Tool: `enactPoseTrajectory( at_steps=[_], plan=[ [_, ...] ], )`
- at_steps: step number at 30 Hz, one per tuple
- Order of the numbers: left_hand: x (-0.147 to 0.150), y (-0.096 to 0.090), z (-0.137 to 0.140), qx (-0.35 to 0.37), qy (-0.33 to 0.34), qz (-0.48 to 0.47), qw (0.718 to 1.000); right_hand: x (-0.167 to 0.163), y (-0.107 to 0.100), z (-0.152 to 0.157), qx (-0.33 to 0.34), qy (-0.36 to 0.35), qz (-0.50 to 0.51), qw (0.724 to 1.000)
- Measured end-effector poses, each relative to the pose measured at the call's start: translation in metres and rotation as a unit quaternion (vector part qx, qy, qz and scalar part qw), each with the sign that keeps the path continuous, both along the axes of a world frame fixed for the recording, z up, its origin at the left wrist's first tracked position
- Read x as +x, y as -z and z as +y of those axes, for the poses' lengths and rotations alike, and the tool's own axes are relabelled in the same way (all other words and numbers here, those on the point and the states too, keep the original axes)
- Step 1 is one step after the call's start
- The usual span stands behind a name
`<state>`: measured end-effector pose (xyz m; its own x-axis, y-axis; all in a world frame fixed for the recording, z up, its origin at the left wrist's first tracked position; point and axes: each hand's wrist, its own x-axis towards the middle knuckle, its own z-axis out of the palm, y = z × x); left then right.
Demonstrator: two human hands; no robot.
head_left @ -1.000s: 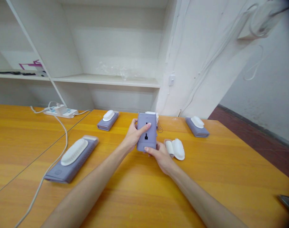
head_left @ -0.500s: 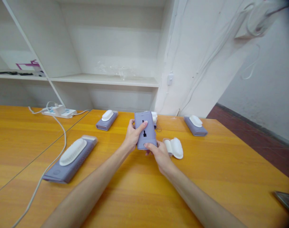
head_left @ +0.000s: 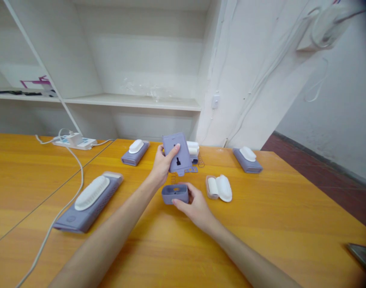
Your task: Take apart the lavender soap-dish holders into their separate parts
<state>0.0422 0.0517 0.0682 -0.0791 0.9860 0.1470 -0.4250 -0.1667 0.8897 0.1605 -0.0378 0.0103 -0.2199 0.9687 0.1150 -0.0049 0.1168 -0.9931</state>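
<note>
My left hand grips a flat purple plastic casing, its thumb across the front near a black slot. A tab sticks out at the casing's lower end. Below it, my right hand holds a hollow purple end cap, its open side facing up. The two parts are apart. A thin coil spring shows between them; what it is fixed to I cannot make out. Behind the casing stands a white and purple piece, partly hidden. To the right lies an opened small case with a white lid.
Purple devices with white oval tops lie at left, back left and back right on the wooden table. A power strip trails a white cable along the left. A dark flat object sits at the right edge.
The purple end cap has come off the casing. My left hand has moved the casing up and left, tilting it; my right hand has drawn the cap down and left.
</note>
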Motion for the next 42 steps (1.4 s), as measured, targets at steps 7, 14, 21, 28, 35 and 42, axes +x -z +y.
enactPoseTrajectory(
  at_steps=[7,14,21,28,35,42],
  plan=[
    [-0.024,0.000,0.008,-0.076,-0.047,-0.005,0.996,0.019,-0.006,-0.026,0.007,-0.068,-0.089,0.994],
    [-0.034,0.026,0.008,-0.165,-0.029,0.105,0.980,0.039,-0.003,-0.043,0.044,-0.001,-0.293,0.955],
    [-0.041,0.043,0.016,-0.162,-0.071,0.300,0.937,0.049,0.005,-0.032,0.181,0.096,-0.414,0.887],
    [-0.057,0.055,0.026,-0.135,-0.093,0.421,0.892,0.045,0.006,-0.017,0.311,0.147,-0.515,0.785],
    [-0.049,0.038,-0.011,0.020,-0.171,0.648,0.742,0.006,-0.009,-0.022,0.393,0.050,-0.532,0.748],
    [-0.055,0.020,-0.083,0.145,-0.090,0.720,0.672,-0.005,-0.009,-0.018,0.379,0.092,-0.469,0.792]
  ],
)
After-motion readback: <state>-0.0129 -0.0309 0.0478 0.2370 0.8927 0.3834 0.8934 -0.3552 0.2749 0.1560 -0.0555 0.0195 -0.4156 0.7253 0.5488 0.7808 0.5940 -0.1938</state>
